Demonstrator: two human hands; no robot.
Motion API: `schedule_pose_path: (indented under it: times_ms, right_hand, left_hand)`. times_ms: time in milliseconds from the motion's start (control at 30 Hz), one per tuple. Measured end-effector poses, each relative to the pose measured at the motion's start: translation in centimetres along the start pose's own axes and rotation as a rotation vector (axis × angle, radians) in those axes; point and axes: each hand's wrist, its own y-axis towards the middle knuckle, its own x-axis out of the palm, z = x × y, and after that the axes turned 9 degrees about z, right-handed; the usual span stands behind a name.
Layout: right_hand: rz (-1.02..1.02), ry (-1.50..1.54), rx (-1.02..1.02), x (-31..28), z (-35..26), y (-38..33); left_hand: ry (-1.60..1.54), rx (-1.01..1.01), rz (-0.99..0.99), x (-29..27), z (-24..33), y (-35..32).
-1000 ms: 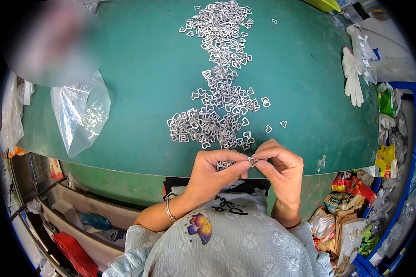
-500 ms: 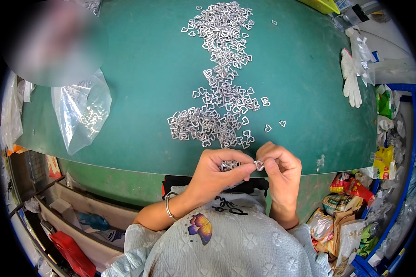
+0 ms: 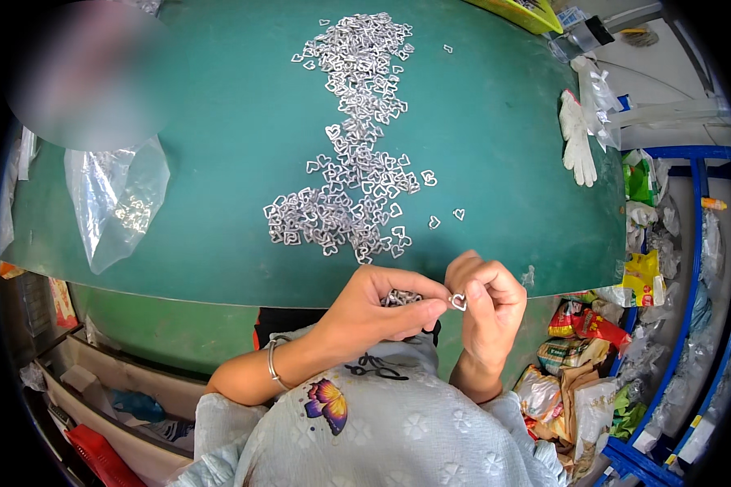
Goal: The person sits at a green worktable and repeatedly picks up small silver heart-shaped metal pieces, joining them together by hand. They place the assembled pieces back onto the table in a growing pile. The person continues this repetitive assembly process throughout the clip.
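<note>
Several small silver heart-shaped metal rings [image 3: 401, 298] lie cupped in my left hand [image 3: 374, 304], whose fingers curl round them near the table's front edge. Close beside it, my right hand [image 3: 489, 304] pinches one heart ring [image 3: 458, 302] between thumb and fingers. The left fingertips come right up to that ring; whether they touch it I cannot tell. Just beyond my hands spreads a long heap of the same heart rings [image 3: 333, 215], running back to a denser pile [image 3: 365, 45]. Two single hearts [image 3: 459, 214] lie apart to the right.
The green table [image 3: 219, 203] carries a clear plastic bag [image 3: 118, 203] with small shiny pieces at left. A white glove [image 3: 577, 142] lies at the right edge, below a yellow tray [image 3: 520, 12]. Packages [image 3: 577, 325] crowd the blue rack [image 3: 694, 268] at right; a drawer [image 3: 122, 390] stands lower left.
The whole view has shifted, so the table and heaps appear further left. The heart ring has come away from the left fingertips toward the right hand and shows more fully.
</note>
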Motion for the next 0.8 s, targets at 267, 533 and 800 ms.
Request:
schedule_pose_path:
  times_ms: [267,533,800]
  right_hand:
    - [-0.034,-0.141,-0.086,-0.08,-0.4,-0.1]
    - [0.039,-0.13,-0.111,0.25,-0.44,-0.79]
    - [0.004,-0.241,-0.181,-0.33,-0.53,-0.67]
  left_hand:
    - [-0.017,-0.002,-0.017,0.11,0.14,-0.21]
    - [-0.185,-0.009,-0.041,-0.02,-0.15,-0.21]
    - [-0.196,-0.011,-0.065,0.04,-0.4,-0.17]
